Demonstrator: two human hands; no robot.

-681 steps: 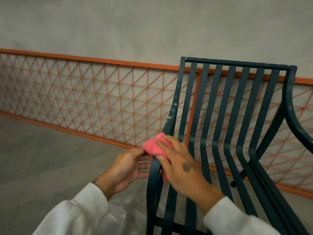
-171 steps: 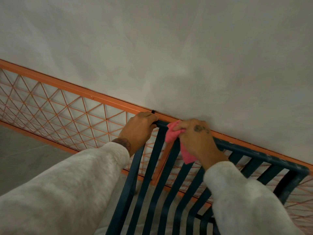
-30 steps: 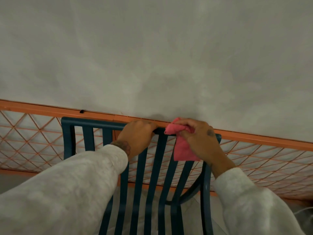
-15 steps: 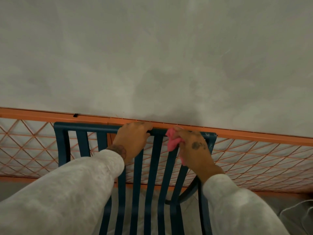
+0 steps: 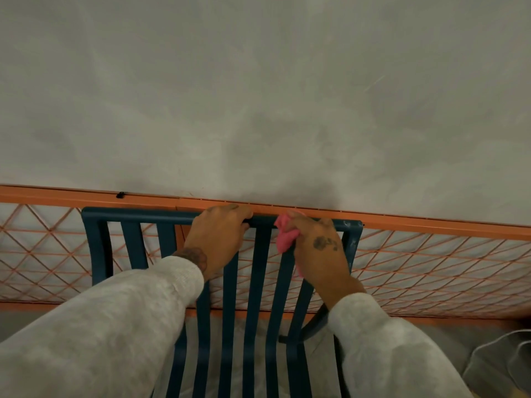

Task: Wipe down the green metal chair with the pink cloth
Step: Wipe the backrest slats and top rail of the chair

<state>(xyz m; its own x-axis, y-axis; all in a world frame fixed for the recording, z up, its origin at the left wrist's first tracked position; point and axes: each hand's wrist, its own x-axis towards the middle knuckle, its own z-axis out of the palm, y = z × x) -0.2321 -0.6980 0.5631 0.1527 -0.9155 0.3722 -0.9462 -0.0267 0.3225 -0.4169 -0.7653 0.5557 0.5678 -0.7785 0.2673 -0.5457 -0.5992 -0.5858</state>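
Note:
The green metal chair [image 5: 135, 216] shows its slatted backrest from above, its top rail running across the middle of the view. My left hand [image 5: 215, 234] grips that top rail near its centre, fingers curled over it. My right hand [image 5: 319, 248] holds the bunched pink cloth [image 5: 284, 237] against the top rail and the upper end of a slat, just right of my left hand. Part of the cloth is hidden under my right palm. White scuff marks show on the rail's right corner.
An orange lattice railing [image 5: 431, 225] runs right behind the chair, with a grey plaster wall [image 5: 258, 96] above it. Grey floor [image 5: 448, 340] shows at the lower right, with a pale cable [image 5: 485, 357] lying on it.
My right hand has bunched the cloth, which hung loose a second ago, and shifted it slightly left along the top rail. My left hand keeps its grip on the rail.

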